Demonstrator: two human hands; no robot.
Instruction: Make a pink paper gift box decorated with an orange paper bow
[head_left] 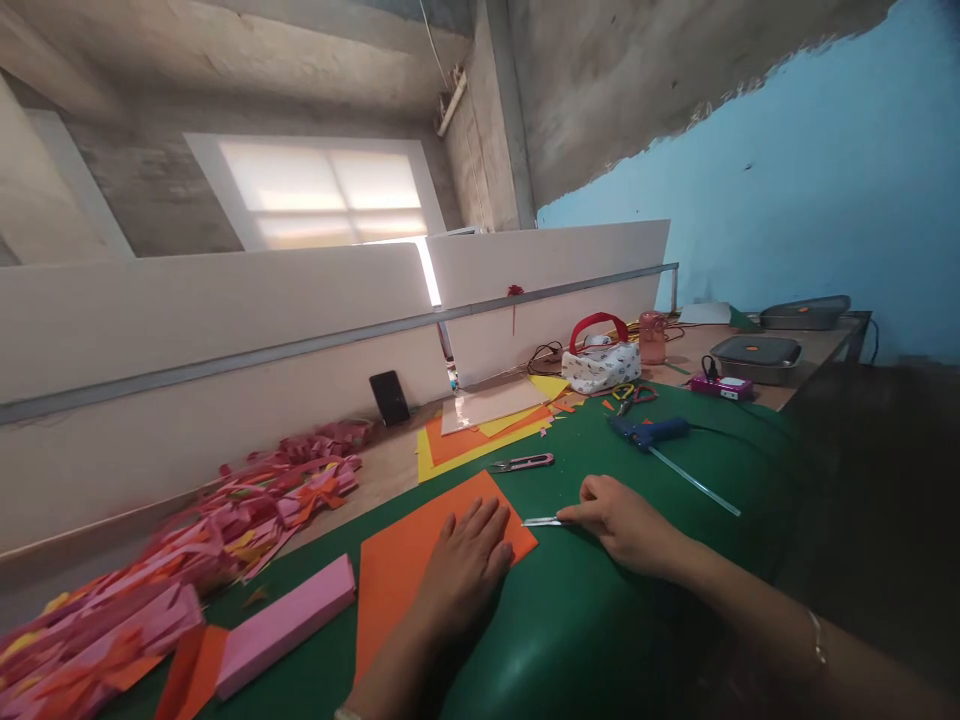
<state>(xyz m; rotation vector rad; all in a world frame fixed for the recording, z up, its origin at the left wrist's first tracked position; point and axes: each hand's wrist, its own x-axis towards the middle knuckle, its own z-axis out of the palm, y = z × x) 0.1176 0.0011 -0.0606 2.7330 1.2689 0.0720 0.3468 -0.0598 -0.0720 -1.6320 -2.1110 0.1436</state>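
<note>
An orange sheet (405,560) lies on the green mat (540,640) in front of me. My left hand (472,550) rests flat on the sheet near its right edge, fingers stretched out. Just right of that edge, my right hand (611,515) pinches a slim metal-bladed tool (541,521). Its blade points left, with the tip at the sheet's edge. The fingers hide its handle, so I cannot tell scissors from a knife. Beyond the sheet lies a pair of pink-handled thread snips (525,462).
Pink and orange paper pieces (247,510) heap at left, beside a folded pink paper block (289,625). A blue glue gun (652,432) with a long glue stick lies right. Behind are yellow-handled pliers (624,397), a white bag (600,368), a phone (390,398) and metal boxes (757,358).
</note>
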